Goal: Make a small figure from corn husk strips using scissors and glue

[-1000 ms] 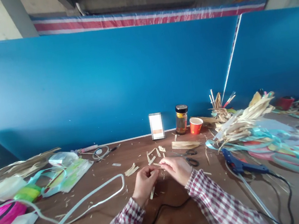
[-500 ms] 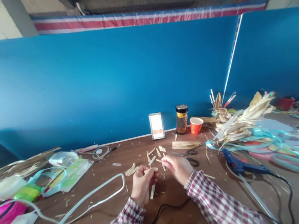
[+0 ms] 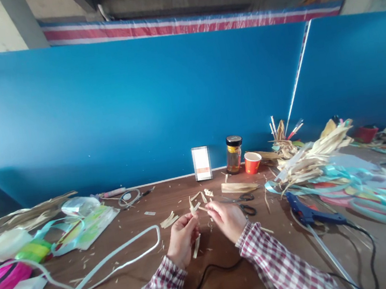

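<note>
My left hand (image 3: 182,238) is closed, its thumb and fingertips pinching a small pale strip of dried husk (image 3: 192,207) that points upward. Facing it a short way off, my right hand (image 3: 229,219) is closed on a thin light-brown stick (image 3: 202,208), whose tip reaches toward the left hand. Under and around the fingers lie short cut husk strips (image 3: 168,219) and crumbs on the brown table (image 3: 147,275). Black-handled scissors (image 3: 248,209) rest just beyond my right hand, beside a wider husk piece (image 3: 239,187).
A blue glue gun (image 3: 305,212) with its cord lies to the right, near ribbons (image 3: 365,197) and a husk bundle (image 3: 318,153). Behind stand a lidded jar (image 3: 234,154) and a red paper cup (image 3: 252,163). A white tubular frame (image 3: 106,271) crosses the left side.
My left hand has turned its husk strip so that it now stands up from the fingertips. The right hand stays nearly in place with the stick.
</note>
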{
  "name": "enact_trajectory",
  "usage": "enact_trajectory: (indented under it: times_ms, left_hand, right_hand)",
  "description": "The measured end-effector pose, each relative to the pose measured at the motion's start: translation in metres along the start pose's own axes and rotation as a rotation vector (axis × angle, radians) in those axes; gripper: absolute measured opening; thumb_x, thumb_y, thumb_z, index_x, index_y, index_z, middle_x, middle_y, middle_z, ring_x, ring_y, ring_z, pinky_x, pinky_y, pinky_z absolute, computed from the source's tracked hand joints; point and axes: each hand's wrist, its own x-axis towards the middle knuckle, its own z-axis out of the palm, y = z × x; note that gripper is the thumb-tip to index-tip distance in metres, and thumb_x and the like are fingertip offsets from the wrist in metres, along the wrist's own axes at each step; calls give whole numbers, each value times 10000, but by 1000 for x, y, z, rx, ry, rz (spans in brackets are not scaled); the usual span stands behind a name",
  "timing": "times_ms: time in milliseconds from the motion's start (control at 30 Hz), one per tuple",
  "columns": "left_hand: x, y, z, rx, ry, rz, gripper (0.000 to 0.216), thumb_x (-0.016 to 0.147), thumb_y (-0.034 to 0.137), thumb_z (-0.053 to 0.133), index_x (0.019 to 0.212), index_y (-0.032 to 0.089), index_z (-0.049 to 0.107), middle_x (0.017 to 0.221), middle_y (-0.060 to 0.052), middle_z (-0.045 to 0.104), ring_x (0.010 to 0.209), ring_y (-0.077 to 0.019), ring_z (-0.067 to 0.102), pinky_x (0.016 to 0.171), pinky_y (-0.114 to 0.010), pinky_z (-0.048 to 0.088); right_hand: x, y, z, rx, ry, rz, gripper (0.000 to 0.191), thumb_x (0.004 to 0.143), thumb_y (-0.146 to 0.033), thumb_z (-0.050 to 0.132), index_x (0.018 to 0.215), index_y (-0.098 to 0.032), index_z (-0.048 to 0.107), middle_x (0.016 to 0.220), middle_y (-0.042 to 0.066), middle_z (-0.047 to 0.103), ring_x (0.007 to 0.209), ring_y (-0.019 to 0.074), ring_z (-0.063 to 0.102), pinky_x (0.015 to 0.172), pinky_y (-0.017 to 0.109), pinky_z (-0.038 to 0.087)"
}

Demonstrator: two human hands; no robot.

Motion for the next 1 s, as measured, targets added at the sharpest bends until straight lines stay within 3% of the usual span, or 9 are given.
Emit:
enact_trajectory:
  times_ms: [133,267,333,500,667,800,1000]
  left_hand:
    - [1,-2,-1,22,-15,13,302,653,368,709,793,143,566,700,6,621,454,-26,487,415,-128,396]
    - [1,-3,0,39,-38,3,317,637,372,719,799,136,581,651,10,609,467,-34,492,452,-142,414]
    - [1,-3,0,56,-53,16,316,620,366,727,778,125,597,647,5,612,475,-38,493,467,-150,414]
    - [0,-5,2,166,-126,87,286,627,374,702,717,115,620,629,-4,610,473,-57,481,459,-177,382]
    - [3,-9,3,239,-165,121,257,633,360,685,674,114,622,537,28,536,435,-61,434,432,-190,345]
    - [4,-11,1,335,-189,131,266,654,383,658,642,120,617,502,29,526,409,-64,419,416,-194,320]
    - [0,-8,2,409,-188,51,349,675,464,624,583,131,577,462,32,500,373,-60,399,386,-188,263]
  right_hand:
    - [1,-5,-5,22,49,16,182,910,-244,396,912,-206,573,759,22,665,672,144,615,612,220,404]
    - [-1,-11,-8,57,59,-60,169,905,-238,415,886,-232,583,825,14,659,766,143,609,685,225,411]
    - [-1,-11,-6,95,34,-35,125,879,-236,468,952,-231,569,815,8,662,737,146,613,667,234,424]
    - [-2,-5,4,299,4,19,323,820,-217,539,1135,-195,469,883,23,650,713,142,610,662,254,479]
    - [0,-2,4,439,1,3,276,791,-188,565,1067,-191,557,1035,65,593,731,128,600,675,260,509]
    - [2,-2,2,431,-52,-65,153,816,-158,547,916,-199,655,954,41,632,834,139,607,741,252,496]
    - [1,-4,2,373,-11,-62,171,846,-183,518,848,-201,689,908,39,656,827,143,616,766,254,479]
